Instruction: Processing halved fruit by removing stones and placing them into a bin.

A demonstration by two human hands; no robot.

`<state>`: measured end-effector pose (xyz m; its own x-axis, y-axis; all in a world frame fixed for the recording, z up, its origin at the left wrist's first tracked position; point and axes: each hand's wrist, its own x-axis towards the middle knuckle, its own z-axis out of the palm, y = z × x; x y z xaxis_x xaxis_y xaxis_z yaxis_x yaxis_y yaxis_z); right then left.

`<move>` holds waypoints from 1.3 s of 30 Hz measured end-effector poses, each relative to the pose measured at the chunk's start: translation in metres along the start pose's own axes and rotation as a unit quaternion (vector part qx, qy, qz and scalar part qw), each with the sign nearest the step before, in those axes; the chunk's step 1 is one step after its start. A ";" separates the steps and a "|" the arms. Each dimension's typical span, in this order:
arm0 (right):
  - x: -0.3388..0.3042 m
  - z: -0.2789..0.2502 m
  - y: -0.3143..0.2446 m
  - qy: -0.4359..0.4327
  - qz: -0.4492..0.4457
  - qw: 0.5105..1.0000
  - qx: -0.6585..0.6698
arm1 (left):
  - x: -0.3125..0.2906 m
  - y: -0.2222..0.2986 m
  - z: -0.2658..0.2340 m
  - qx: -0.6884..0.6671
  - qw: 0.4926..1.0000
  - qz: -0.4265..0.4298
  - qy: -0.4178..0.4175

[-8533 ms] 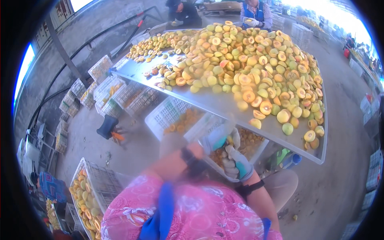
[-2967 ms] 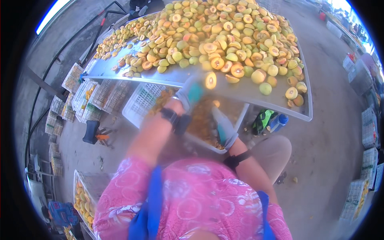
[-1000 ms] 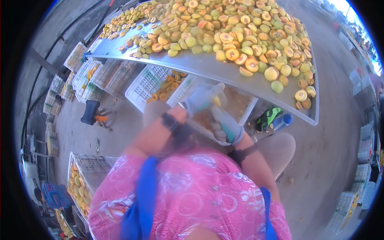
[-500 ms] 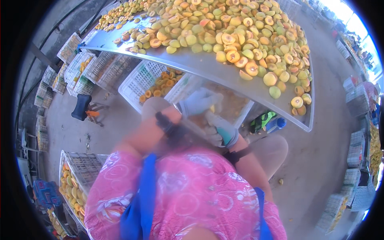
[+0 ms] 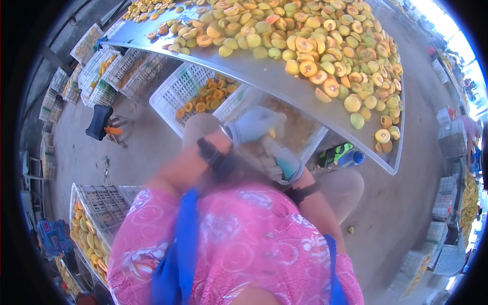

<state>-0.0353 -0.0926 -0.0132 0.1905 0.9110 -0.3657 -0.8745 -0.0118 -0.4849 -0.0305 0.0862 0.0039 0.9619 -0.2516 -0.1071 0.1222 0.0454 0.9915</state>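
We see the left hand [image 5: 251, 125], gloved in grey, with its fingers curled together and clamped on a small yellow fruit piece [image 5: 272, 133]. That piece sits right at the left fingertips, just beyond the thumb side of the right hand [image 5: 280, 158]. The right glove has a teal patch; its fingers are bent inward, but motion blur hides whether they grip anything, so we cannot tell.

Beneath the fingers of both hands we find a white crate [image 5: 315, 145], its contents blurred. Just left of the left fingers stands another white crate [image 5: 165, 99], partly filled with orange fruit halves [image 5: 208, 95]. Beyond the fingers we see a metal table [image 5: 277, 81], which bears a broad heap of halved fruit [image 5: 310, 38]. To the right of the right fingers, near the table's edge, we make out a blue bottle [image 5: 357, 157]. Well left of the fingers stands a dark-topped stool [image 5: 99, 122].
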 end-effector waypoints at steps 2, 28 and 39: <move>0.003 0.001 0.001 0.077 -0.013 0.993 -0.092 | -0.001 0.005 0.002 0.232 0.970 0.072 -0.004; -0.007 0.020 -0.009 -0.090 -0.018 0.980 0.175 | -0.025 -0.012 -0.125 -0.060 0.909 0.157 0.382; 0.032 -0.036 0.007 0.100 -0.102 0.989 0.029 | 0.152 0.022 -0.059 0.579 0.798 0.094 0.140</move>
<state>-0.0192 -0.0787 -0.0569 0.4454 0.7922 -0.4171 -0.8316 0.1935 -0.5206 0.1323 0.1059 0.0047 0.9736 -0.1112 0.1996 -0.1813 -0.9075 0.3789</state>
